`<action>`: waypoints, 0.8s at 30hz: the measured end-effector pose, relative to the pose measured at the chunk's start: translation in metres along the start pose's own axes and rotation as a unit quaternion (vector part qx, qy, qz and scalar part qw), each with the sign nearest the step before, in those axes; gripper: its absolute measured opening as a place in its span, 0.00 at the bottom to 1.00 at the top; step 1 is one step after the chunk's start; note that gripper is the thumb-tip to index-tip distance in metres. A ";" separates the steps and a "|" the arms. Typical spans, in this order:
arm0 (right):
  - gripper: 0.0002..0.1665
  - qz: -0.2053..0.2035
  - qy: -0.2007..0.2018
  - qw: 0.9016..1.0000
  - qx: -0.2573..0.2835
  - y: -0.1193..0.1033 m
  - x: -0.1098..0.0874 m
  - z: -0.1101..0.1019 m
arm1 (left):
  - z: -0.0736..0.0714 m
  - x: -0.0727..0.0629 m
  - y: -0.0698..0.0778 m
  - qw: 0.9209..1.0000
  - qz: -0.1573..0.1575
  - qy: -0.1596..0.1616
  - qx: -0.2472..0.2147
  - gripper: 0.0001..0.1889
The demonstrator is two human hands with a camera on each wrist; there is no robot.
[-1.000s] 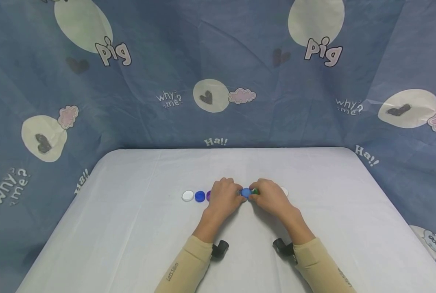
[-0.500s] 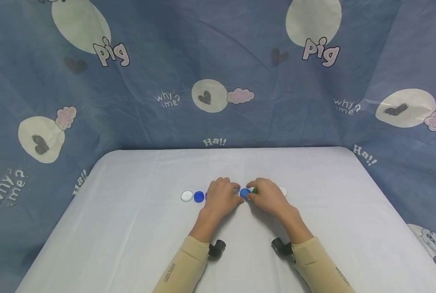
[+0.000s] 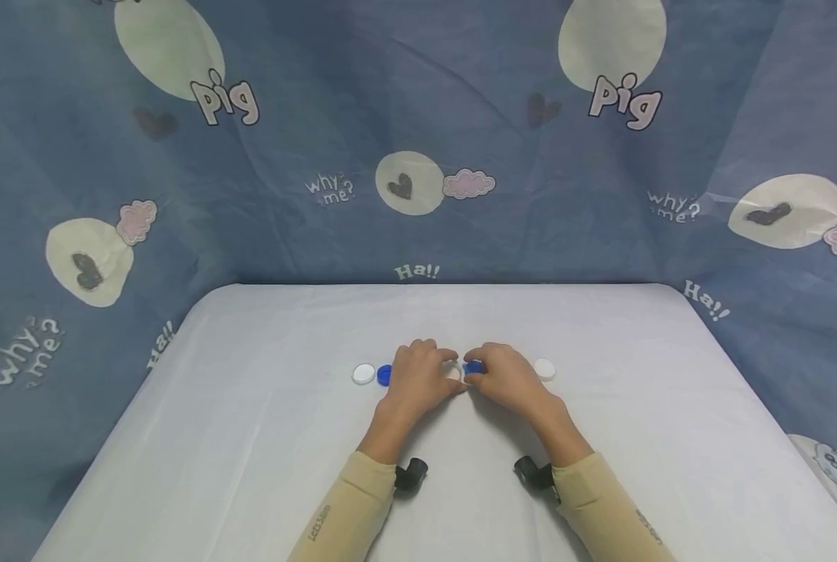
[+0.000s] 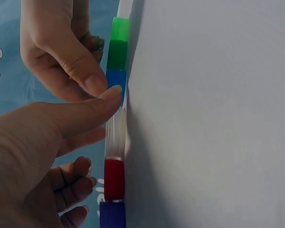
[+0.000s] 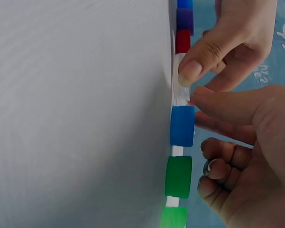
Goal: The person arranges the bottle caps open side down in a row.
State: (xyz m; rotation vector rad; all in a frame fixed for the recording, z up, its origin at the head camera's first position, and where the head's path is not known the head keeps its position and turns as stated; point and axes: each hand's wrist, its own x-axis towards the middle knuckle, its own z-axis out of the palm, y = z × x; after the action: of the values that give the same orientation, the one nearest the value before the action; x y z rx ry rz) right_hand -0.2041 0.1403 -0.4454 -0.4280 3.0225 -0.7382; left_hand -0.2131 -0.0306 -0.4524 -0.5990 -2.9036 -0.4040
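On white cloth [image 3: 285, 437], right hand [image 3: 508, 376] curled about squat blue cap [image 5: 182, 126], left hand [image 3: 417, 375] about translucent cap [image 4: 115, 135].

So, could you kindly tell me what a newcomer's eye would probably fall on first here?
Probably the row of plastic caps, with bright red, blue and green ones among them, crossing the white table in the middle of the head view. Next, the left hand and right hand, set close together at the row's middle. Behind them, the blue backdrop, printed with "pig" and "Ha!!", likely competes for attention.
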 end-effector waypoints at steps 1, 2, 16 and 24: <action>0.19 0.000 0.000 1.000 -0.001 -0.001 0.000 0.001 | -0.001 -0.001 -0.002 1.000 -0.001 0.001 0.000 0.30; 0.20 0.000 -0.001 1.000 -0.003 -0.003 0.001 0.001 | -0.001 -0.002 -0.003 1.000 -0.002 0.002 -0.002 0.30; 0.23 0.007 -0.031 0.999 -0.006 -0.015 0.005 0.005 | 0.000 -0.008 -0.017 1.000 -0.008 0.012 -0.027 0.20; 0.24 0.005 -0.030 0.999 -0.014 -0.017 0.007 0.007 | -0.002 -0.009 -0.018 0.999 -0.004 0.011 -0.030 0.19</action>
State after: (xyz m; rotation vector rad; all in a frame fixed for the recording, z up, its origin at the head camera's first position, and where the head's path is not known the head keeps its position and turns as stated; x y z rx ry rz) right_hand -0.2058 0.1210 -0.4437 -0.4257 2.9804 -0.6713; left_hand -0.2122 -0.0505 -0.4561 -0.5885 -2.8818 -0.4979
